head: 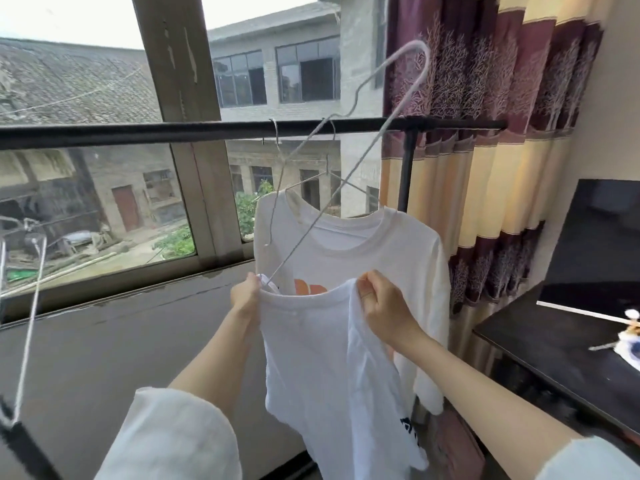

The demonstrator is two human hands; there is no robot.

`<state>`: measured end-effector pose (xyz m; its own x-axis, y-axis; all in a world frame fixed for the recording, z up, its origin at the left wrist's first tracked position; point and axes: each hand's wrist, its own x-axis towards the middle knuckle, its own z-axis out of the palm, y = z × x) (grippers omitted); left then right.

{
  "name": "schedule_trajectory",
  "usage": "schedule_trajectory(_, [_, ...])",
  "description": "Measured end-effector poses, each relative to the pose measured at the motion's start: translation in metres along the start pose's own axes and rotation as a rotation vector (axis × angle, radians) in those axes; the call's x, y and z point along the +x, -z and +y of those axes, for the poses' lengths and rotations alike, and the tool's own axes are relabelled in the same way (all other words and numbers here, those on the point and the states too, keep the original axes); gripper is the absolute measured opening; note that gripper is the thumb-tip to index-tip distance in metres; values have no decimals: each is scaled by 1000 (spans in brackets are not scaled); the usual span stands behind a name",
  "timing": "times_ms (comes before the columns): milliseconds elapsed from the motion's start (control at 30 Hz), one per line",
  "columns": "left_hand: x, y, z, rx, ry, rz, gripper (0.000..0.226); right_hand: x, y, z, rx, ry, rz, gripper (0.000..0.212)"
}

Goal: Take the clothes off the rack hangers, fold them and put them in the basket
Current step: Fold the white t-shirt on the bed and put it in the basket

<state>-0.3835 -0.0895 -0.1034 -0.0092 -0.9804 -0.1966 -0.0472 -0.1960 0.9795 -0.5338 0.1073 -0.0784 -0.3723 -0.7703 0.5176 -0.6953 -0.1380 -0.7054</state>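
A wide window (104, 188) beyond the hand shows grey brick houses (277, 74) in daylight; maroon-and-cream curtains (485, 133) hang right, above a dark bench (540, 341).

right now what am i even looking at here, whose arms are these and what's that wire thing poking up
This is one picture from a camera worn on a person's head, looking forward and down, so the arms are the wearer's own. Both hands hold a white T-shirt by its neckline: the left hand also grips the end of a wire hanger, which is tilted up, its hook off the black rack bar; the right hand pinches the collar. Behind it a second white shirt hangs on another hanger from the bar. A dark table stands at right. No basket shows.
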Motion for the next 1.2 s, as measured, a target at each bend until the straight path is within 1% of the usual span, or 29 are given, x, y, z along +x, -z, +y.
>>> schedule_trajectory(33, [-6, 10, -8, 82, -4, 85, 35, -5, -7, 0, -16, 12, -126, 41])
schedule_trajectory(67, [-15, 23, -19, 138, -49, 139, 37, -13, -16, -3, -34, 7, -281, 41])
schedule_trajectory(133, [-36, 42, -39, 211, -187, 104, 37, -29, -31, -7, -48, -22, -593, 32])
schedule_trajectory(200, [-56, 75, -60, 265, -275, 38, 35, -48, -51, -14, 19, -70, -857, 31])
schedule_trajectory(267, [-74, 107, -72, 266, -334, -36, 34, -63, -65, -22, 97, -159, -1070, 32])
schedule_trajectory(300, [-86, 128, -74, 255, -340, -71, 34, -69, -76, -30, 105, -180, -1150, 30])
schedule_trajectory(333, [-98, 149, -78, 254, -356, -115, 34, -75, -91, -36, 75, -169, -1170, 27])
schedule_trajectory(367, [-109, 161, -75, 269, -388, -176, 35, -73, -100, -39, 21, -119, -1101, 24])
schedule_trajectory(433, [-135, 210, -81, 328, -415, -226, 30, -80, -141, -58, -41, -1, -959, 19])
schedule_trajectory(467, [-145, 223, -78, 357, -433, -247, 27, -80, -153, -65, -26, 19, -896, 23])
schedule_trajectory(500, [-156, 246, -79, 371, -451, -231, 25, -87, -171, -79, 9, 14, -918, 31])
schedule_trajectory(533, [-166, 269, -79, 356, -452, -206, 24, -95, -189, -91, 41, 6, -989, 40])
schedule_trajectory(600, [-186, 322, -82, 323, -422, -170, 26, -120, -228, -124, 122, 19, -1170, 59])
schedule_trajectory(633, [-198, 355, -85, 314, -405, -165, 27, -137, -250, -146, 167, 61, -1257, 63])
schedule_trajectory(667, [-208, 377, -86, 312, -388, -176, 31, -151, -266, -164, 213, 101, -1315, 61])
schedule_trajectory(700, [-219, 413, -89, 320, -375, -162, 33, -170, -292, -191, 257, 138, -1366, 52])
schedule_trajectory(733, [-226, 432, -91, 315, -364, -154, 33, -182, -304, -209, 280, 151, -1398, 40])
schedule_trajectory(767, [-235, 464, -95, 298, -339, -100, 32, -200, -326, -234, 295, 191, -1430, 30])
schedule_trajectory(800, [-242, 494, -101, 267, -315, -30, 30, -214, -345, -258, 311, 209, -1445, 25])
schedule_trajectory(867, [-259, 557, -116, 215, -268, 130, 30, -246, -384, -304, 331, 239, -1477, 28])
schedule_trajectory(900, [-265, 576, -122, 222, -254, 179, 32, -257, -395, -318, 345, 261, -1481, 29])
schedule_trajectory(967, [-281, 616, -137, 213, -214, 255, 34, -280, -420, -348, 362, 300, -1490, 28])
schedule_trajectory(1033, [-309, 665, -159, 116, -127, 339, 29, -313, -449, -389, 405, 321, -1543, 24])
schedule_trajectory(1067, [-322, 687, -173, 76, -77, 344, 30, -327, -459, -409, 445, 326, -1561, 28])
schedule_trajectory(1100, [-338, 706, -187, 51, -34, 321, 37, -339, -468, -428, 481, 332, -1569, 36])
schedule_trajectory(1133, [-353, 721, -202, 11, -2, 301, 49, -350, -479, -447, 522, 332, -1587, 43])
schedule_trajectory(1167, [-367, 737, -219, -37, 36, 310, 64, -362, -491, -466, 552, 329, -1605, 44])
schedule_trajectory(1200, [-375, 747, -234, -52, 74, 330, 73, -368, -499, -480, 600, 302, -1614, 43])
